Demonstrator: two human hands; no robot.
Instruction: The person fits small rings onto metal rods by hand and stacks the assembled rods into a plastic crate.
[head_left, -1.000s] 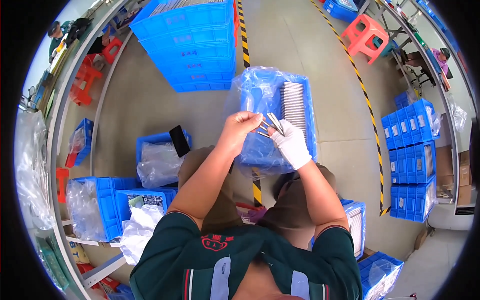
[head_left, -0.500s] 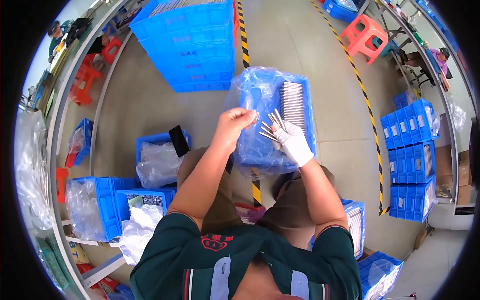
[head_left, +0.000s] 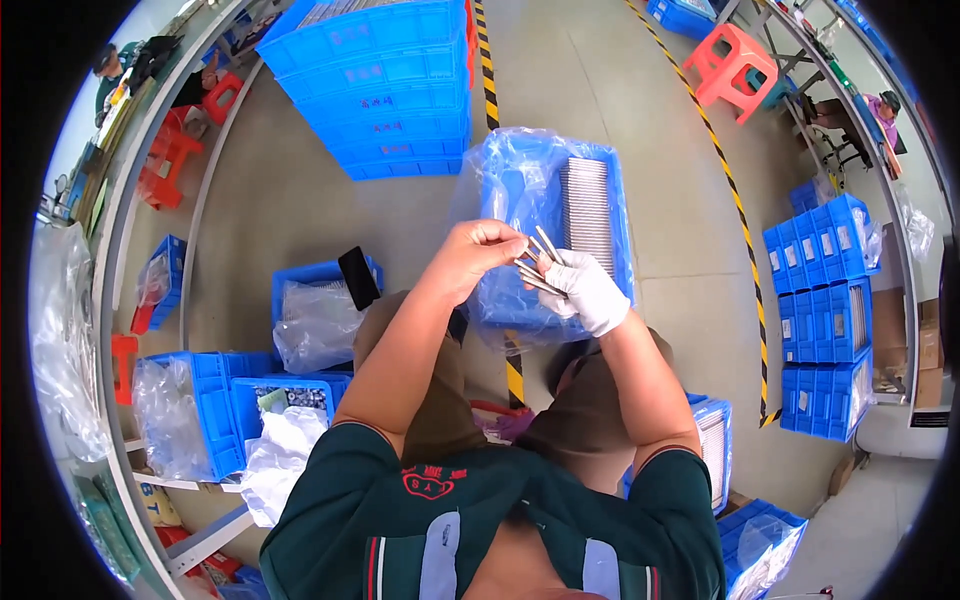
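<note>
My right hand [head_left: 592, 295], in a white glove with bare fingertips, is closed round several thin metal rods [head_left: 541, 284]. The rods fan out to the left and upward from it. My bare left hand [head_left: 472, 258] meets them with thumb and forefinger pinched at the rod ends; whatever is in that pinch is too small to make out. Both hands are above a blue crate [head_left: 621, 190] lined with clear plastic film [head_left: 497, 295]. Along the crate's right side lies a neat row of similar metal rods [head_left: 588, 205].
Beyond the crate rises a stack of blue crates [head_left: 385, 110]. To my left are a black phone [head_left: 358, 279] on a bagged crate and a box of small metal parts [head_left: 308, 399]. More stacked crates [head_left: 822, 325] and a red stool [head_left: 733, 72] are at right.
My left hand has moved right, from beside the rods to their ends. The rods in my right hand have tilted and bunched closer together.
</note>
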